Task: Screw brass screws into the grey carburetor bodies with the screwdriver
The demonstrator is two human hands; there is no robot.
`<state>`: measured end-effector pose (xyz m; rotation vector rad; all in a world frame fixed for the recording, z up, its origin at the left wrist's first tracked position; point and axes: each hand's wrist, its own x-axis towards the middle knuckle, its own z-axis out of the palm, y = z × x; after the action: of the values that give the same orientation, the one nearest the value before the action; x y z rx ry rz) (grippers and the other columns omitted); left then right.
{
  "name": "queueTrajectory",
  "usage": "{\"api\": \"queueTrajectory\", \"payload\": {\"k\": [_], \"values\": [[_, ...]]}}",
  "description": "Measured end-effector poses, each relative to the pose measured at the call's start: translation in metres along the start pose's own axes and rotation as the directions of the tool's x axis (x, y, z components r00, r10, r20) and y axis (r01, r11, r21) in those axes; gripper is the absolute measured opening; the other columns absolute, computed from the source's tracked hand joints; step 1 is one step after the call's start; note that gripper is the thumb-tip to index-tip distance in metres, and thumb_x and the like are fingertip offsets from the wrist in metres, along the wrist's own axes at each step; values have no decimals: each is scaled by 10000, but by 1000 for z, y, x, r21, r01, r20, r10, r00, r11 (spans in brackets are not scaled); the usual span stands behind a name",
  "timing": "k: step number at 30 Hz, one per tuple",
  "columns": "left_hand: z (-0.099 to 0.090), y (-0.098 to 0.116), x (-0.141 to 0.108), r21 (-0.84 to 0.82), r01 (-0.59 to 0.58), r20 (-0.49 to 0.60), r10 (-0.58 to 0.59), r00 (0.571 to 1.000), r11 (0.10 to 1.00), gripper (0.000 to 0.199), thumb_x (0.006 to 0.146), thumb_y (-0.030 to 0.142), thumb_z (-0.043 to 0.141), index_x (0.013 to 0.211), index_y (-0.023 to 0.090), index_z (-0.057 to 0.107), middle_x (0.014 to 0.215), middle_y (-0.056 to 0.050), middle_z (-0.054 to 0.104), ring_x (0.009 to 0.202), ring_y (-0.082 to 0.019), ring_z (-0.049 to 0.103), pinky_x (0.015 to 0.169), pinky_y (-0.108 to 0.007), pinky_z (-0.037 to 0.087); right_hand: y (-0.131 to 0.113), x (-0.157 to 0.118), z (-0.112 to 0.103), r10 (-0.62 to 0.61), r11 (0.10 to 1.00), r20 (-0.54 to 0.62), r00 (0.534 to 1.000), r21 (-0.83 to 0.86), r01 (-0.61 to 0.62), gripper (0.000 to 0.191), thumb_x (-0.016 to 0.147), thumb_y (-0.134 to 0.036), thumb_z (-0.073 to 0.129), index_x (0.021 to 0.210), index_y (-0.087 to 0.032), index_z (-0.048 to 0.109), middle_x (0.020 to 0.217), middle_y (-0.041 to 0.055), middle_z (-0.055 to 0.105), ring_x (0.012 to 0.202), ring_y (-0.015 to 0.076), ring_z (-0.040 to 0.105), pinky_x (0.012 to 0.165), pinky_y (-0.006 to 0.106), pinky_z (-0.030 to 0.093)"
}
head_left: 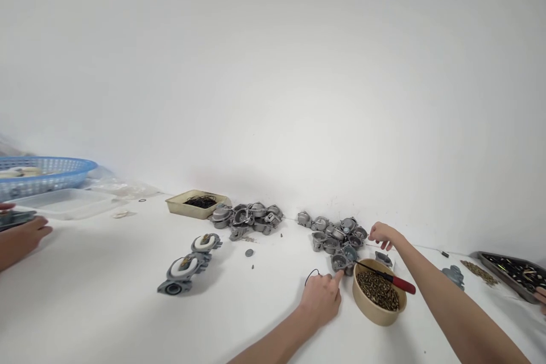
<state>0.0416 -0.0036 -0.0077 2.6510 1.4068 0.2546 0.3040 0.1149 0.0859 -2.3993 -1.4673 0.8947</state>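
Far L of the round tan tub (374, 315) of small brass-coloured pcs: grey metal housings w/ white rings (185, 269). Just L of tub: my L hand (322, 298), index finger out at a cup-shaped grey metal housing (339, 262); thin black loop (312, 272) by knuckles, can't tell if gripped. Behind tub: my R hand (383, 234), fingers loosely bent, apart, nothing seen in them. Across tub: red-handled, black-shafted tool (403, 284).
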Motion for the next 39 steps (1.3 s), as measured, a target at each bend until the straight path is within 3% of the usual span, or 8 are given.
{"api": "queueTrajectory", "payload": {"k": [10, 15, 19, 23, 26, 30, 34, 39], "values": [[5, -12, 2, -33, 12, -15, -13, 1000, 999, 580, 941, 278, 492, 1515, 196, 483, 1196, -174, 751, 1058, -359, 734, 883, -486, 560, 15, 3, 19, 67, 980, 119, 991, -196, -42, 308, 1019, -339, 682, 1277, -175, 641, 1269, 102, 651, 1101, 248, 662, 913, 445, 598], [-9, -25, 1, -85, 39, -118, -49, 992, 996, 352, 971, 254, 495, 1265, 304, 683, 1191, -57, 767, 1054, -273, 733, 921, -384, 560, 16, 3, 20, -124, 964, 79, 989, -225, 139, 301, 1027, -336, 668, 1272, -161, 644, 1260, 100, 649, 1073, 228, 668, 914, 426, 598], [-43, -51, -7, -117, 186, -236, -209, 949, 976, 327, 1016, 240, 459, 1218, 310, 706, 1190, -27, 759, 1107, -222, 702, 958, -320, 537, 19, -8, 13, -367, 920, -21, 930, -153, 360, 245, 1024, -313, 671, 1208, -152, 667, 1221, 89, 669, 1059, 215, 672, 930, 417, 588], [-85, -102, -34, -128, 423, -315, -441, 840, 897, 361, 1025, 300, 454, 1340, 309, 631, 1171, -53, 735, 1126, -258, 677, 940, -350, 544, 39, -38, 3, -566, 824, -202, 799, -96, 559, 156, 1000, -212, 622, 1124, -199, 717, 1232, 88, 710, 1111, 234, 671, 999, 360, 538], [-107, -148, -66, -110, 609, -353, -604, 715, 786, 442, 1013, 326, 437, 1430, 242, 557, 1372, -149, 629, 1261, -368, 593, 992, -477, 518, 67, -66, 0, -643, 753, -314, 698, -91, 652, 221, 987, -319, 581, 1126, -253, 740, 1259, 67, 718, 1177, 283, 654, 997, 369, 539], [-119, -199, -94, -81, 779, -300, -761, 576, 622, 506, 949, 401, 536, 1403, 178, 567, 1357, -226, 603, 1243, -479, 581, 976, -590, 484, 104, -90, 10, -659, 710, -438, 612, -95, 697, 326, 958, -465, 520, 1057, -258, 752, 1213, 90, 733, 1156, 325, 662, 906, 402, 586], [-117, -224, -95, -46, 805, -211, -794, 571, 591, 412, 835, 356, 638, 1215, 196, 655, 1222, -176, 682, 1109, -432, 671, 853, -498, 539, 127, -89, 31, -612, 669, -644, 458, -114, 734, 350, 950, -494, 499, 995, -258, 754, 1097, 96, 763, 1015, 315, 713, 571, 340, 574], [-111, -229, -83, -20, 792, -192, -780, 596, 610, 368, 784, 276, 611, 1138, 187, 659, 1195, -180, 708, 1085, -397, 689, 820, -451, 553, 134, -87, 43, -701, 499, -706, 103, -382, 778, 246, 1005, -326, 504, 963, -257, 736, 954, 52, 782, 840, 244, 749, 627, 327, 597]]}}
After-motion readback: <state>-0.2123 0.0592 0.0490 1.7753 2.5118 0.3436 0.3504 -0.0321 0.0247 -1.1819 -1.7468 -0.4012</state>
